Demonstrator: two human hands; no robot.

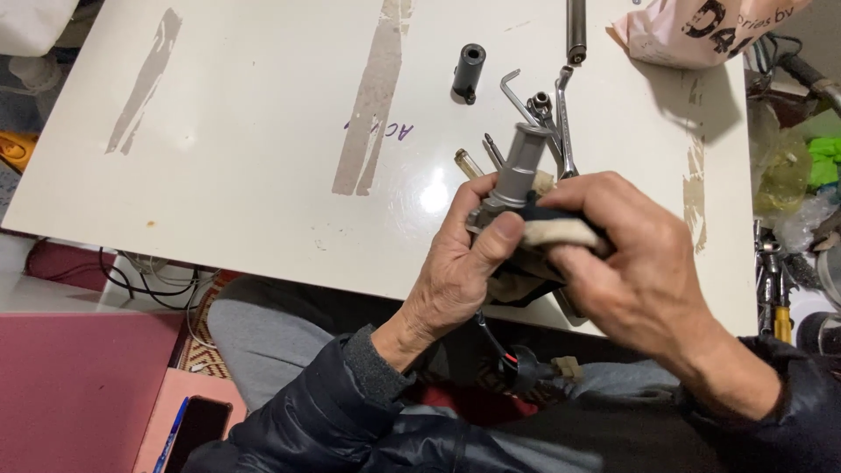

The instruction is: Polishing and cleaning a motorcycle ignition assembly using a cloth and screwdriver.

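My left hand [460, 267] grips a grey metal cylindrical part [519, 171] that points up and away from me, thumb pressed on its base. Against the lower end of that part my right hand [635, 271] presses a dirty white cloth [561, 232] with a dark patch. Both hands meet over the near edge of the white table [245, 158]. A black cable with a plug [519, 366] hangs below the hands over my lap.
Behind the hands lie a hex key [515, 95], wrenches [561, 118], screwdriver bits [491, 151], a black cylinder [469, 72] and a metal rod [575, 31]. A pink bag [701, 31] sits far right. Tools clutter the right side [775, 289]. A phone [197, 425] lies lower left.
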